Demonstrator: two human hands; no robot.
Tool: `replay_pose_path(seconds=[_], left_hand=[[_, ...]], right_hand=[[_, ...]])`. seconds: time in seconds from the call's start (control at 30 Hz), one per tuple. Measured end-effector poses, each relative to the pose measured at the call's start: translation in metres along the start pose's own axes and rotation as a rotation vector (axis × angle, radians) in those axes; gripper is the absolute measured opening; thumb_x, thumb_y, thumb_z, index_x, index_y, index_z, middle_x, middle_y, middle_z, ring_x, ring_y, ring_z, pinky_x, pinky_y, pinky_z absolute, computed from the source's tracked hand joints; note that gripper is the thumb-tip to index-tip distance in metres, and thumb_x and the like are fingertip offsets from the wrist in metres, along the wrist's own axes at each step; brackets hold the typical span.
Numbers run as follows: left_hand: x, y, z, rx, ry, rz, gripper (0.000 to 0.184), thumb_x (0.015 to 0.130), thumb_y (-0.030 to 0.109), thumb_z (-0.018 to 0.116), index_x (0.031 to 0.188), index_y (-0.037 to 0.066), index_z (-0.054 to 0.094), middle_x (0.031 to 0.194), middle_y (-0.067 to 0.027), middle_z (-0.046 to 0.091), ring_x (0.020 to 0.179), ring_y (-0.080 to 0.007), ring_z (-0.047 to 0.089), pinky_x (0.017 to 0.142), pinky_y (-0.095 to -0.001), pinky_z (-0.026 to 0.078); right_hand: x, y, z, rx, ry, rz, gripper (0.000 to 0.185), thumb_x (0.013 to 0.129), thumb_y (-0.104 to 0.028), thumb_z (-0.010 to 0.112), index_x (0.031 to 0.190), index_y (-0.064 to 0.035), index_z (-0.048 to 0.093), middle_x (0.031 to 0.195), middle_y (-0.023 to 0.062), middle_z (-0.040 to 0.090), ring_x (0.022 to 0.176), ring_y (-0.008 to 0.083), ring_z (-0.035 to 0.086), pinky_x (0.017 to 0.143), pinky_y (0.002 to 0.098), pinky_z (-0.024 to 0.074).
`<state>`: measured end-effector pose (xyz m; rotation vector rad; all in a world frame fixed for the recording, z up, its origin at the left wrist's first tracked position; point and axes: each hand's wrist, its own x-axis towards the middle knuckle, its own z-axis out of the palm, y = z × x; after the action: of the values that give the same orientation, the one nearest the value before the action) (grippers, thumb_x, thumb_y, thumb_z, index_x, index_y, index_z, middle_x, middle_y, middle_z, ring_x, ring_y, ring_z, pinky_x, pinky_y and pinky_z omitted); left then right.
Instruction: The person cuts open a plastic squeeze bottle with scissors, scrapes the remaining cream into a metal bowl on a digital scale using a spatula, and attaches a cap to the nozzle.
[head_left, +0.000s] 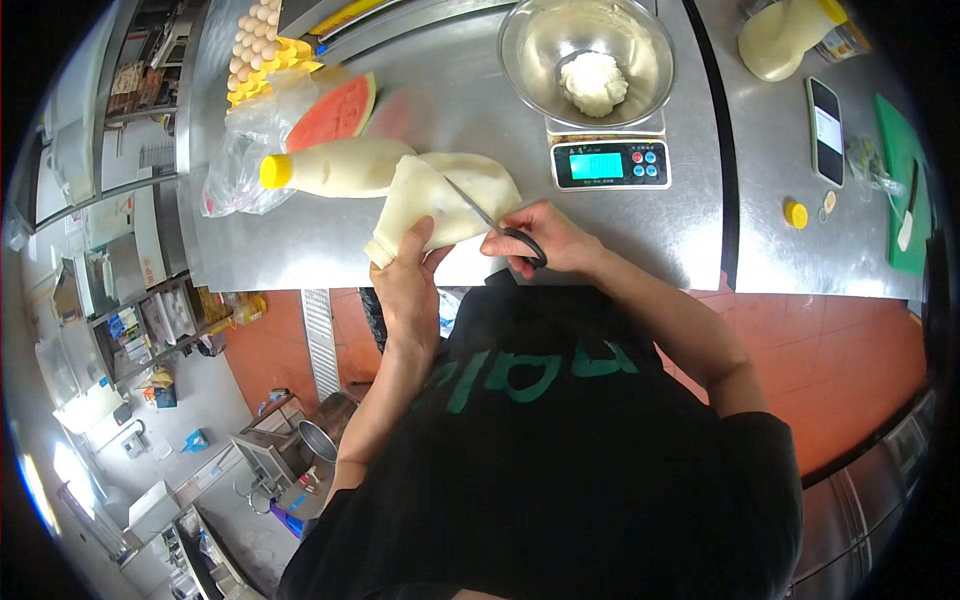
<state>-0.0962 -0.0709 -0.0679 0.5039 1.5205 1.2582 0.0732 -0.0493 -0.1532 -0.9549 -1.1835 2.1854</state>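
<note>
My left hand (408, 278) is closed around the neck end of a limp, cream-white plastic bottle (412, 200). No cap is on this bottle, and it looks partly flattened. In my right hand (555, 238) are scissors (524, 240) with dark handles. Their blades lie against the bottle and point up and left; whether they are spread or closed is unclear. Just beyond lies a full-looking bottle (345, 167) with a yellow cap, on its side. A steel bowl (517, 60) holding a white creamy dollop (594, 83) stands on a digital scale (610, 165) with a lit display.
Back left on the steel table (300, 235) are a watermelon piece (332, 113), a clear plastic bag (245, 150) and eggs (257, 40). On the right counter are another bottle (783, 42), a phone (826, 132), a yellow cap (796, 214) and a green board (905, 180) with a knife.
</note>
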Motion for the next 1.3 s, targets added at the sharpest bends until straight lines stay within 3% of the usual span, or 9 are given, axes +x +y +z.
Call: replay_pose_path(seconds=[0.4,0.67,0.8,0.9,0.97,1.0,1.07,1.2,1.3], left_hand=[[0.008,0.003,-0.006,0.067,-0.049,0.012,0.034,0.083,0.003,0.063,0.116,-0.004,0.055,0.108,-0.013,0.062,0.095,-0.0227,0.064,0.079,-0.035,0.058],[0.006,0.008,-0.004,0.054,-0.1,0.089,0.034,0.082,0.001,0.064,0.114,-0.006,0.055,0.105,-0.0142,0.063,0.091,-0.0242,0.065,0.078,-0.0363,0.058],[0.013,0.014,-0.009,0.058,-0.117,0.085,0.034,0.082,0.0,0.064,0.114,-0.006,0.056,0.103,-0.0138,0.063,0.091,-0.0243,0.065,0.076,-0.0366,0.059],[0.022,0.015,-0.015,0.175,-0.15,0.071,0.04,0.083,0.004,0.063,0.12,-0.005,0.052,0.11,-0.0131,0.061,0.101,-0.0245,0.062,0.086,-0.0408,0.054],[0.028,0.014,-0.021,0.162,-0.149,0.178,0.036,0.077,-0.002,0.069,0.112,-0.006,0.058,0.103,-0.0114,0.065,0.093,-0.02,0.063,0.083,-0.0309,0.051],[0.027,0.017,-0.023,0.162,-0.152,0.176,0.036,0.077,-0.002,0.069,0.112,-0.006,0.058,0.103,-0.0114,0.065,0.093,-0.02,0.063,0.083,-0.0309,0.051],[0.024,0.023,-0.026,0.527,-0.21,0.433,0.04,0.074,-0.004,0.072,0.112,-0.003,0.059,0.102,-0.009,0.065,0.094,-0.0173,0.062,0.087,-0.0291,0.047],[0.028,0.032,-0.024,0.317,-0.348,0.416,0.034,0.073,-0.013,0.066,0.104,-0.001,0.061,0.113,-0.0151,0.062,0.103,-0.0187,0.059,0.09,-0.0308,0.047],[0.038,0.03,-0.035,0.151,-0.424,0.355,0.033,0.072,-0.017,0.063,0.1,0.001,0.061,0.117,-0.0186,0.06,0.107,-0.0208,0.058,0.092,-0.0317,0.047]], right_hand=[[-0.006,-0.022,0.0,0.011,0.029,-0.002,0.048,0.079,-0.049,0.07,0.08,-0.0018,0.068,0.049,0.0002,0.047,0.043,0.0089,0.046,0.044,0.026,0.0359],[0.011,-0.021,0.004,0.035,-0.006,0.023,0.054,0.078,-0.055,0.069,0.081,-0.0015,0.066,0.053,0.0039,0.055,0.047,0.0112,0.054,0.045,0.025,0.0376],[0.006,-0.031,0.001,0.035,0.005,0.015,0.053,0.078,-0.055,0.068,0.08,-0.0019,0.066,0.051,0.001,0.05,0.046,0.0093,0.048,0.045,0.0245,0.0355],[0.008,-0.024,-0.002,0.014,0.039,0.068,0.049,0.079,-0.051,0.069,0.08,-0.0022,0.067,0.05,-0.0003,0.047,0.045,0.0084,0.046,0.045,0.0248,0.0348],[0.009,-0.019,0.001,0.021,0.062,0.034,0.047,0.079,-0.049,0.069,0.081,-0.0024,0.067,0.05,-0.0003,0.048,0.045,0.0082,0.046,0.045,0.0248,0.035],[0.009,-0.017,0.003,0.029,0.084,-0.002,0.045,0.08,-0.048,0.069,0.081,-0.0027,0.067,0.05,-0.0004,0.048,0.045,0.0081,0.046,0.045,0.0249,0.0352],[0.012,-0.016,0.008,0.063,0.109,-0.015,0.043,0.081,-0.045,0.07,0.08,-0.0029,0.067,0.051,-0.0007,0.048,0.045,0.0082,0.047,0.045,0.0248,0.0356],[0.011,-0.022,0.016,0.211,0.129,0.0,0.039,0.081,-0.042,0.071,0.078,-0.0036,0.065,0.053,-0.0002,0.051,0.046,0.0092,0.049,0.048,0.0256,0.0381],[0.009,-0.017,0.016,0.1,0.021,-0.03,0.039,0.081,-0.042,0.071,0.082,-0.0031,0.064,0.057,0.0012,0.053,0.051,0.0102,0.052,0.052,0.0261,0.0403]])
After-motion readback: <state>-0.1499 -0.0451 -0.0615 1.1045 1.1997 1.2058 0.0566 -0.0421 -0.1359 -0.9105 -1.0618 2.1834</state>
